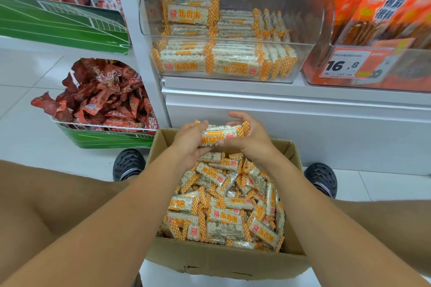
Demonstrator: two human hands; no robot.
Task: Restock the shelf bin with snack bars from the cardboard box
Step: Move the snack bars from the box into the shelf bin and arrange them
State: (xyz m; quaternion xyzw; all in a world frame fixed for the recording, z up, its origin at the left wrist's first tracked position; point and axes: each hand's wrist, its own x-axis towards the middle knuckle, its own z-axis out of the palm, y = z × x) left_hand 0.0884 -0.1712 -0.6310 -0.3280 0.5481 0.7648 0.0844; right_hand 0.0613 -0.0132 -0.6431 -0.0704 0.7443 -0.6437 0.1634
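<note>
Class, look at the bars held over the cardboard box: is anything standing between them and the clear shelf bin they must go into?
Nothing visible blocks the way. Both hands, left hand and right hand, hold the snack bars below the clear bin, whose top is open.

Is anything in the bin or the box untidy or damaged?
No damage shows. In the bin the bars lie in neat stacks, a few on edge at the right. In the box they lie jumbled. Both hands hold a stack of bars above it.

Bright even store light, soft shadows; wide-angle bowing at edges, orange packets [382, 7] blurred.
</note>
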